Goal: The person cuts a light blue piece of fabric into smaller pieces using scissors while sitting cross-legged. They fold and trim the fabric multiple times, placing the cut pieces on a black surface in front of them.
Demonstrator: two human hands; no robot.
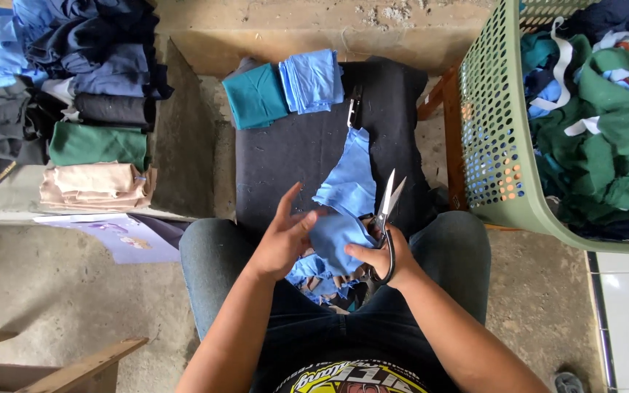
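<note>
Blue cloth: a light blue piece of cloth [345, 211] is hanging over the person's lap, in front of the dark padded stool [293, 156]. Its top end is lying up on the stool and its bottom end is bunched between the two hands.

Left hand: the left hand [285, 236] is pinching the bunched cloth at its left side. The thumb and first fingers are touching the cloth, and the other fingers are sticking up and spreading wide.

Right hand: the right hand [381, 256] is gripping the black handles of the scissors [386, 218], with fingers curling tight through the loops. Its thumb is also pressing on the cloth.

Scissors: the silver blades are pointing up and away from the person and are standing a little apart, just beside the right edge of the cloth.

Scraps: small blue cut bits [322, 280] are lying between the knees, under the hands.

Folded pieces: a teal piece [256, 94] and a light blue stack [313, 80] are sitting side by side at the far end of the stool.

Basket: a green plastic basket [493, 131] is standing on the right, holding green, blue and white cloth.

Pile on the left: folded cloth [96, 124] in blue, black, green and tan is sitting on a ledge, well apart from the hands.
</note>
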